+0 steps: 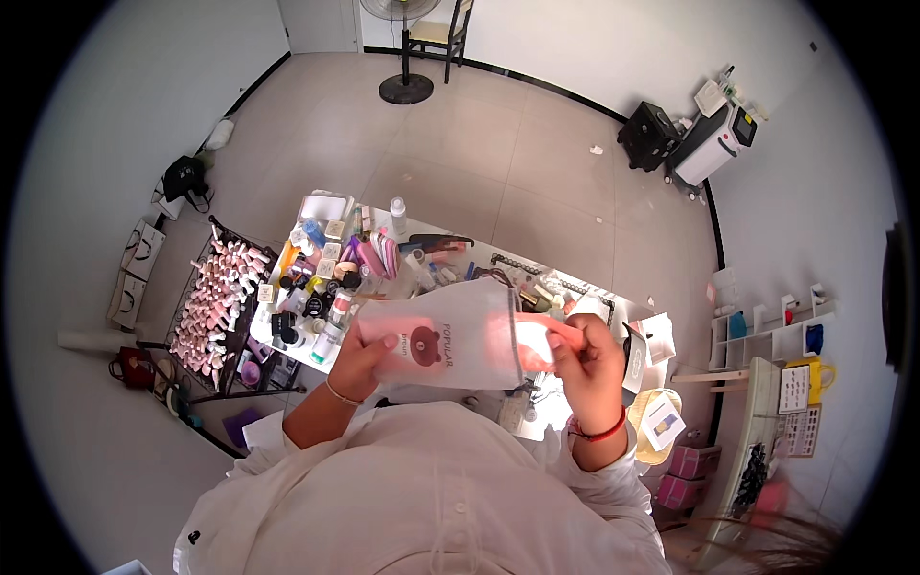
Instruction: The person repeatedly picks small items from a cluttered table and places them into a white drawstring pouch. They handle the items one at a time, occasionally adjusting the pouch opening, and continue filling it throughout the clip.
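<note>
A frosted, translucent plastic pouch [471, 338] with a bear's head and lettering printed on it spans the space between my hands, above the table. My left hand [365, 365] grips its closed-looking left end, thumb on top. Something pink shows through the plastic. At the right end, a pink item [533, 361] with a bright white patch sticks out past the pouch's dark-edged mouth. My right hand [595, 363] pinches that item between thumb and fingers. Glare hides what exactly the pink item is.
Bottles and jars [316, 302] crowd the white table [449, 231]. Left of it stands a metal rack [230, 388] of pink nail-polish bottles [219, 309]. A woven basket [650, 445] holding a white box [661, 422] is at the right. A fan [406, 88] stands beyond.
</note>
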The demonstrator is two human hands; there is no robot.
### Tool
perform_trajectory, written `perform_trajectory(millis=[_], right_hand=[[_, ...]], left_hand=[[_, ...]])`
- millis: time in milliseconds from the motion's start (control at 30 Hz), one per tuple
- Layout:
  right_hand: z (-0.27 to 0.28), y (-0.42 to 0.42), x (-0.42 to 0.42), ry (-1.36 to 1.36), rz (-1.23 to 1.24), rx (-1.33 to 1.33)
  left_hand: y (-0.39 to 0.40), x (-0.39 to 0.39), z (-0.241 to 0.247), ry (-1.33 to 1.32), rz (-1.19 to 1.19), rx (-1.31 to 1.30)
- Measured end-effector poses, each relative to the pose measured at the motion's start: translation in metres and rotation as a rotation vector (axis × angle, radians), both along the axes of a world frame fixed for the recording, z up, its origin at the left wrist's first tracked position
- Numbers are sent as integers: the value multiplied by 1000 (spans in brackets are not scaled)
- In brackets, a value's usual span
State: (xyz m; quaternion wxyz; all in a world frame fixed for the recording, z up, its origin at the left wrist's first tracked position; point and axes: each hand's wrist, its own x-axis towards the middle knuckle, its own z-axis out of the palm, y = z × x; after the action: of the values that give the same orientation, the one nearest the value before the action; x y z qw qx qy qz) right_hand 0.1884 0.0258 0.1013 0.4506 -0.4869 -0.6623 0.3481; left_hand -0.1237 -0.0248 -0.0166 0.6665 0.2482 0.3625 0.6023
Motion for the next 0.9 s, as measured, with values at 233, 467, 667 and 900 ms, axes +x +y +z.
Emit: perform_trajectory(millis=[233, 467, 667, 900], right_hand=[[-19, 1, -9, 7, 151, -187], [-17, 6, -1, 306, 350, -528], [-13, 9, -8, 178, 439, -536], [-34, 17, -3, -89, 440, -198]], left_hand=[[-3, 11, 16, 59, -41, 31], [-4, 12, 23, 116, -21, -10], [-6, 13, 29, 135, -35, -4], [-7, 10, 27, 235, -110, 25]])
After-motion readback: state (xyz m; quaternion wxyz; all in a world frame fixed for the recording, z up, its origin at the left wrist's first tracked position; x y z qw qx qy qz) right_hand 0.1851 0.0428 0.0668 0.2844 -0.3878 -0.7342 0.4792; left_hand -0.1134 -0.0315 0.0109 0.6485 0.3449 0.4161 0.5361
